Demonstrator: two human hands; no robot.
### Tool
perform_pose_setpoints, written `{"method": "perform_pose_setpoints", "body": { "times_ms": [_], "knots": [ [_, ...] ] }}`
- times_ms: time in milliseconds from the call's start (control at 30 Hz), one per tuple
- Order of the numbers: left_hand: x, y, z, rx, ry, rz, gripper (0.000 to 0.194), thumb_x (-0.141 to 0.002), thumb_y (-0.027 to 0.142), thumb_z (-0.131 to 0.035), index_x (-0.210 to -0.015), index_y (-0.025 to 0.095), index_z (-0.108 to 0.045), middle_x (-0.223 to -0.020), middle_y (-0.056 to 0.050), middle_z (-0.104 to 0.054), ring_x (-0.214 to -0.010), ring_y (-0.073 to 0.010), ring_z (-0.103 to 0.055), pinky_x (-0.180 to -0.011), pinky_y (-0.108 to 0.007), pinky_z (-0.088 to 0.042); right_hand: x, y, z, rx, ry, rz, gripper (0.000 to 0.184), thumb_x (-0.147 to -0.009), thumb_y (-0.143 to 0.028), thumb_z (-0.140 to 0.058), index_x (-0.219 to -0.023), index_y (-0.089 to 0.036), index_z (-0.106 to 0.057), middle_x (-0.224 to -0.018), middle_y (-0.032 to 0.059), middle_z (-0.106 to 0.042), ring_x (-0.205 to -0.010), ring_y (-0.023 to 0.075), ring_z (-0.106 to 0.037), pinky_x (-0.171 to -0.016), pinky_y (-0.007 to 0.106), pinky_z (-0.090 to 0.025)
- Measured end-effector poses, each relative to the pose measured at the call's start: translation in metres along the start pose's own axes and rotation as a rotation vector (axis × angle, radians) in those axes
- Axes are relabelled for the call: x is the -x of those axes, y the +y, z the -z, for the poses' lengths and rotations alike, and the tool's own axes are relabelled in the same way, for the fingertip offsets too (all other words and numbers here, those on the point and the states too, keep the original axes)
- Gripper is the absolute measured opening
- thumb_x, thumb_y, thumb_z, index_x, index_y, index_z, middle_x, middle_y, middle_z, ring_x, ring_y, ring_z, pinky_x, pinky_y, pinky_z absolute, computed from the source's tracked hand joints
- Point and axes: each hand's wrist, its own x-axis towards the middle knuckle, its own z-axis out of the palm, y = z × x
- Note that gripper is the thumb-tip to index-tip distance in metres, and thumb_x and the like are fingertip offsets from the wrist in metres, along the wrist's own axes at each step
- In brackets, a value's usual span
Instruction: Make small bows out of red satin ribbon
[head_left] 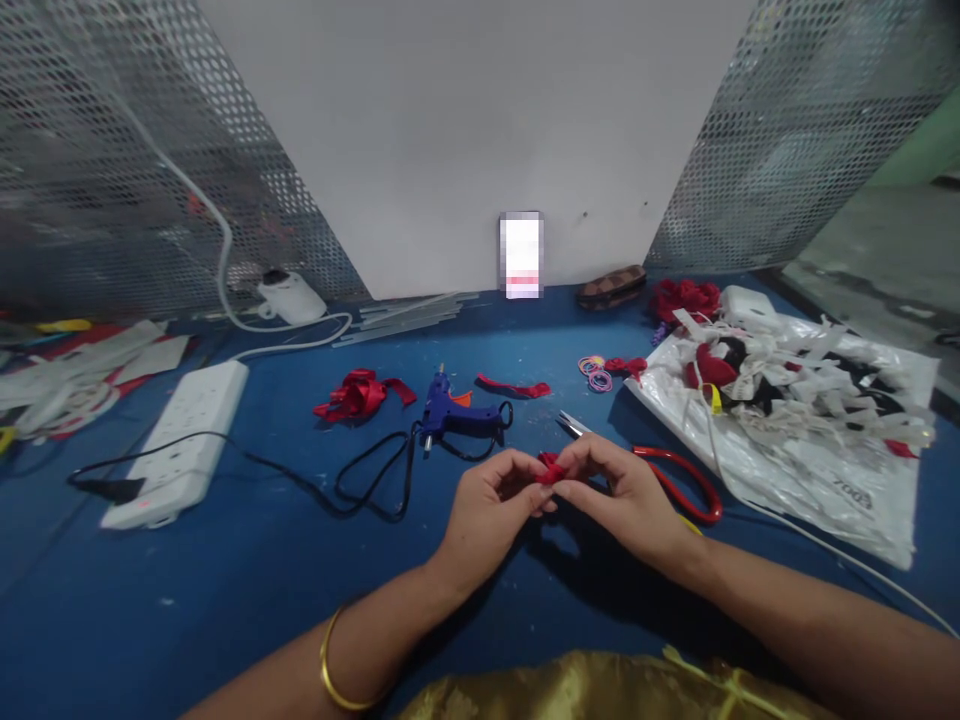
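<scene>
Both hands meet over the blue table (225, 600) near its front middle. My left hand (491, 510) and my right hand (626, 495) each pinch a small folded piece of red ribbon (550, 470) held between them. Red-handled scissors (667, 470) lie right behind my right hand, blades pointing left. A blue glue gun (457, 412) with a black cord lies just beyond the hands. A gold bangle (334, 675) sits on my left wrist.
A white power strip (184, 435) lies at the left with cables. A red ribbon bundle (358, 395) and a red strip (514, 387) lie mid-table. Small hair bands (596, 372), a plastic bag with white scraps (795, 420), glue sticks (405, 315) and a brown pouch (611, 285) are farther back.
</scene>
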Motion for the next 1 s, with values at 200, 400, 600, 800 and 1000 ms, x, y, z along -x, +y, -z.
{"method": "perform_pose_setpoints", "body": {
  "times_ms": [200,400,600,800,1000],
  "knots": [
    [0.0001,0.0009,0.0003,-0.026,0.038,0.031,0.008,-0.07,0.015,-0.069,-0.072,0.012,-0.062,-0.065,-0.001,-0.066,-0.058,-0.0107,-0.06,-0.061,-0.021,-0.047,0.0009,-0.0001,0.0015,-0.056,0.062,-0.075,0.014,-0.083,-0.029,-0.06,-0.075,-0.018,-0.06,-0.069,0.0003,-0.06,-0.067,0.0127,-0.056,-0.065,0.025,-0.045],
    [-0.0018,0.0001,0.0033,0.061,-0.026,0.088,0.019,-0.07,0.022,-0.072,-0.081,0.013,-0.061,-0.071,-0.002,-0.067,-0.062,-0.0125,-0.062,-0.063,-0.023,-0.049,0.0024,0.0005,-0.0018,-0.18,0.114,-0.161,0.015,-0.081,-0.032,-0.063,-0.079,-0.017,-0.06,-0.067,-0.0001,-0.063,-0.065,0.0135,-0.06,-0.065,0.025,-0.048],
    [-0.0009,-0.0012,0.0034,0.022,-0.065,0.116,0.024,-0.071,0.029,-0.073,-0.082,0.011,-0.063,-0.072,-0.003,-0.065,-0.061,-0.0113,-0.058,-0.058,-0.021,-0.046,0.006,0.0032,-0.0043,0.052,0.089,0.012,0.009,-0.082,-0.025,-0.06,-0.076,-0.018,-0.062,-0.068,0.0002,-0.062,-0.063,0.0125,-0.058,-0.06,0.023,-0.045],
    [-0.0036,-0.0028,0.0047,0.063,-0.014,0.108,0.019,-0.073,0.029,-0.07,-0.074,0.011,-0.064,-0.064,0.0,-0.06,-0.053,-0.0079,-0.052,-0.055,-0.02,-0.043,0.003,0.0023,-0.0025,0.011,0.097,-0.036,0.011,-0.081,-0.027,-0.061,-0.075,-0.018,-0.06,-0.068,-0.0001,-0.061,-0.064,0.0124,-0.055,-0.061,0.023,-0.045],
    [-0.0032,-0.003,0.0042,0.066,-0.085,0.15,0.026,-0.074,0.037,-0.069,-0.077,0.013,-0.06,-0.065,0.0,-0.058,-0.057,-0.0099,-0.055,-0.056,-0.021,-0.044,0.0021,0.0052,-0.0013,0.117,0.082,0.127,0.008,-0.084,-0.023,-0.059,-0.077,-0.02,-0.058,-0.078,0.0024,-0.059,-0.075,0.0148,-0.056,-0.069,0.027,-0.046]
  ]
}}
